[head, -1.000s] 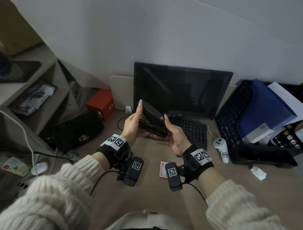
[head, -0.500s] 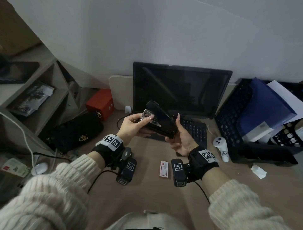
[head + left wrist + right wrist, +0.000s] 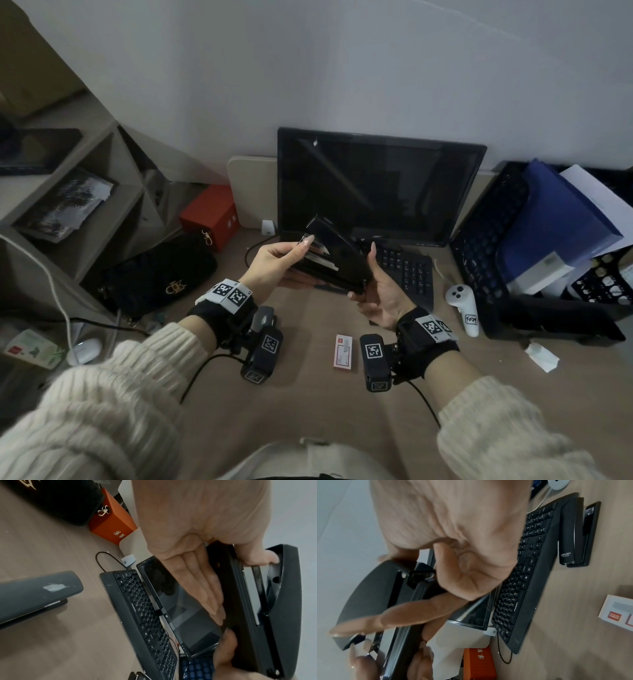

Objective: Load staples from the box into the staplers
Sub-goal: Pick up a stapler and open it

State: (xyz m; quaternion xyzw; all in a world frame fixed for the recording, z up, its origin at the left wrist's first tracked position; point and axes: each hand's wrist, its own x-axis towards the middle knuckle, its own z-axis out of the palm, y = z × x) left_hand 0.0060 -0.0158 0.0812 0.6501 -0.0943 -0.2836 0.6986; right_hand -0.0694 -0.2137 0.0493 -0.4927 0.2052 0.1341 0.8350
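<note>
A black stapler (image 3: 342,262) is held in the air in front of the monitor, its top cover swung up off the silver magazine. My left hand (image 3: 294,257) pinches its front end, with the thumb (image 3: 260,558) on the magazine and straight fingers (image 3: 197,588) under the base. My right hand (image 3: 370,277) grips the rear hinge end, fingers curled round it (image 3: 436,608). The white and red staple box (image 3: 343,352) lies on the desk between my wrists. A second black stapler (image 3: 573,534) lies shut in front of the keyboard.
Behind the hands stand a dark monitor (image 3: 376,185) and a black keyboard (image 3: 407,270). A black handbag (image 3: 154,274) and a red box (image 3: 210,214) sit at the left. At the right are a white controller (image 3: 464,308) and a black basket (image 3: 486,240) with folders.
My left hand has gone from lying flat against the cover to pinching the stapler's front end. The stapler has tipped flatter and shifted slightly right, both hands with it.
</note>
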